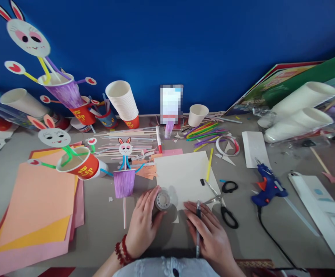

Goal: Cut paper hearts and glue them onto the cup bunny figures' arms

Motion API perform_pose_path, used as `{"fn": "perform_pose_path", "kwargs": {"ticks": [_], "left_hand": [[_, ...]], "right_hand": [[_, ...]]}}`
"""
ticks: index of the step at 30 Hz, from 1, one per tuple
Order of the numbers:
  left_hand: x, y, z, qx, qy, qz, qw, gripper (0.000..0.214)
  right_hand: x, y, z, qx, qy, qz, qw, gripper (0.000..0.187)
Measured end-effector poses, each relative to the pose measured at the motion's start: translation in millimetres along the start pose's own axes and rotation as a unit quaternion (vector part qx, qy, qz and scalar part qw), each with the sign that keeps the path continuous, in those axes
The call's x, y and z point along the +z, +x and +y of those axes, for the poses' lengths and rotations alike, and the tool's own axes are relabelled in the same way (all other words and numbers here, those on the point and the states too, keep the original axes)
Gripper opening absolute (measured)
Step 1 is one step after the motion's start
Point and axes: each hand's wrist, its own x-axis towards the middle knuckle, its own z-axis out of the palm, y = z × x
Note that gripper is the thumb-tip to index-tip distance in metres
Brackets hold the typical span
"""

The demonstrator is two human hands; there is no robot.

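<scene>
Left hand (142,223), fingers around a clear disc (163,200), perhaps tape; right hand (210,231), pen (198,231) in its fingers.

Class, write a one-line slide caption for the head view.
Beside paper-cup rabbits, the left hand curls around a clear round object while the right hand holds a pen.

Glue gun (267,186) right, cord (272,240) to bottom edge. Colored paper stack (37,200) lower left. Blue wall (144,46) across top.

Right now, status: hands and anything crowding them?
Left hand at clear round piece. Right hand holding pen. Open scissors beside right hand, partly on white sheet.
</scene>
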Motion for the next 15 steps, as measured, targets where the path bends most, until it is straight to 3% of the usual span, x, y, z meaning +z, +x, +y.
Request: {"fn": "perform_pose_path", "kwargs": {"ticks": [15], "left_hand": [[-3.6, 4.5, 3.2, 0.000, -0.005, -0.015, 1.000, 0.068]], "right_hand": [[-0.5, -0.6, 0.4, -0.004, -0.002, -0.004, 1.000, 0.037]]}}
